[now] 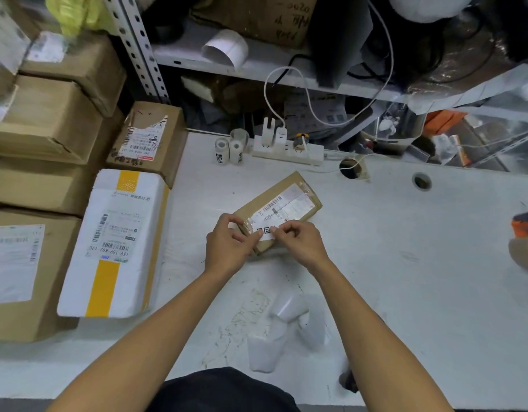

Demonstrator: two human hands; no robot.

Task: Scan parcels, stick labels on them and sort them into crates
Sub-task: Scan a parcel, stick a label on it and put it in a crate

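A small brown cardboard parcel (282,208) with a white shipping label lies on the white table (405,248), in the middle. Over its near end, a small white sticker with a black code (265,231) is stretched between both hands. My left hand (227,243) pinches the sticker's left end. My right hand (298,240) pinches its right end with thumb and forefinger. Whether the sticker touches the parcel cannot be told.
Several cardboard parcels (48,120) and a white-and-yellow one (117,242) are stacked at the left. Label rolls (228,150) and a power strip (286,148) stand at the table's back. Torn white backing papers (286,325) lie near the front edge. An orange-blue object (527,233) sits at the right edge.
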